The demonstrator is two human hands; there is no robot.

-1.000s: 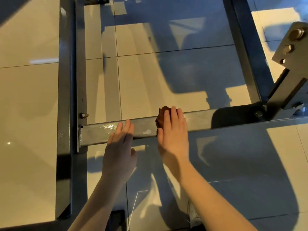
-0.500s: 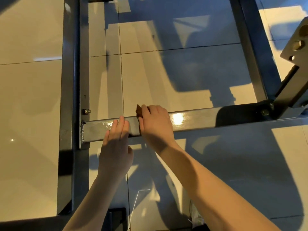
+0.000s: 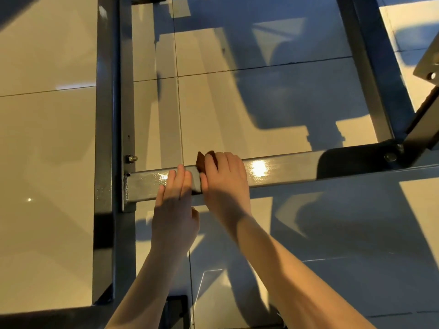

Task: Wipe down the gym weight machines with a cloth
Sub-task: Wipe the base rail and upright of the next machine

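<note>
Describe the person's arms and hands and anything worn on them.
The left forearm and right forearm are bare, with no sleeves in view. The left hand and right hand are ungloved; no watch, ring or bracelet shows.

Two grips show: the left grip and the right grip. There is one cloth, brown and mostly covered. The machine frame shows one crossbar and two long rails, the left rail and the right rail. Two hex bolts can be counted, the left bolt and the right bolt. One pale bracket sits at the right edge.
</note>
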